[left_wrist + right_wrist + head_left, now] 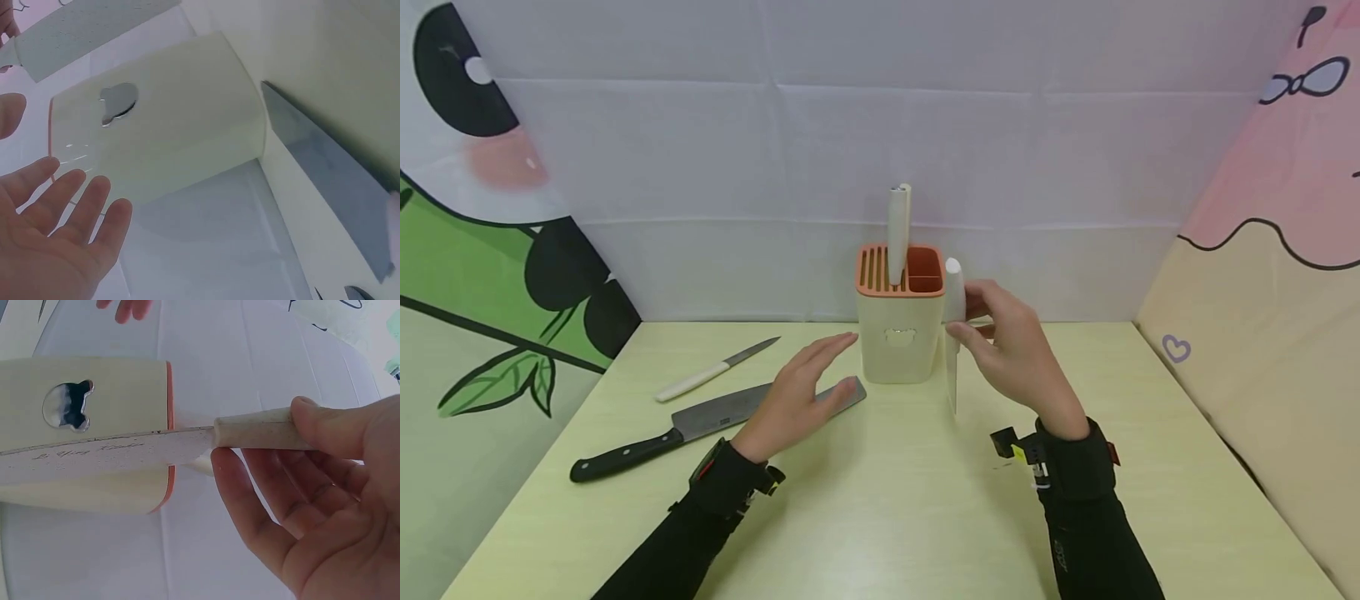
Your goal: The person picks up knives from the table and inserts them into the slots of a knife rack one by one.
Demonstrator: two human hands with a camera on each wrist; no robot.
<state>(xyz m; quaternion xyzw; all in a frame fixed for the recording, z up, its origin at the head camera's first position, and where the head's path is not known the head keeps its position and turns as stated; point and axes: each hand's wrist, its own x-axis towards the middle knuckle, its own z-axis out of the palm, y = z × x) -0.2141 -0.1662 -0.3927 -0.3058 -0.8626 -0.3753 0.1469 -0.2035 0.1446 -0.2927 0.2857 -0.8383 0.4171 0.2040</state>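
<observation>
We judge the knife [162,447] light and stiff, its edge risky, so the handle [253,430] is the place to grip; our right hand [1018,358] pinches it there. Near three o'clock of the holder [895,342], it stands roughly upright, white-handled, grey blade lettered. At eight o'clock, our left hand's [797,396] fingers extend slightly apart, holding nothing.
</observation>
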